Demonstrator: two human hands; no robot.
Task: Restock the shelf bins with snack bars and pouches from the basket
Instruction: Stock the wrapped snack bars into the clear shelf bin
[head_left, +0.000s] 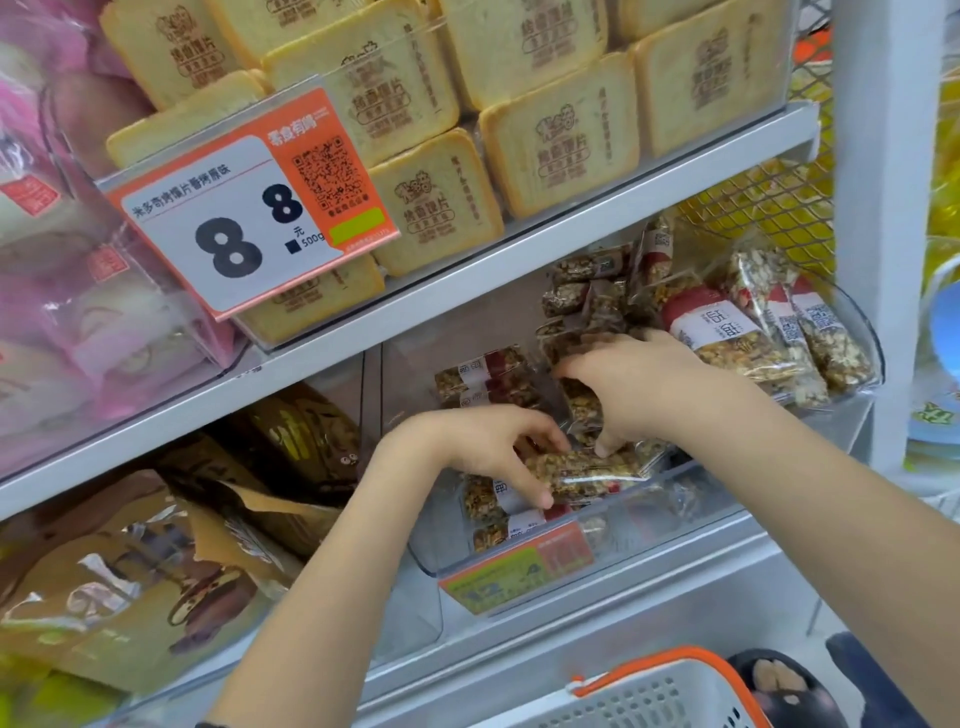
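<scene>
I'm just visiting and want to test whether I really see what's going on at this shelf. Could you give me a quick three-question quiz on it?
1. True or false: both hands are inside the clear shelf bin of nut bars.
2. Multiple choice: the toast-slice snack packs sit (A) on the shelf above that bin, (B) in the basket, (C) on the floor.
3. Fill in: the white basket at the bottom has an ____ rim.

Key:
1. True. The left hand and right hand both touch the wrapped nut bar lying on top.
2. A
3. orange
</scene>
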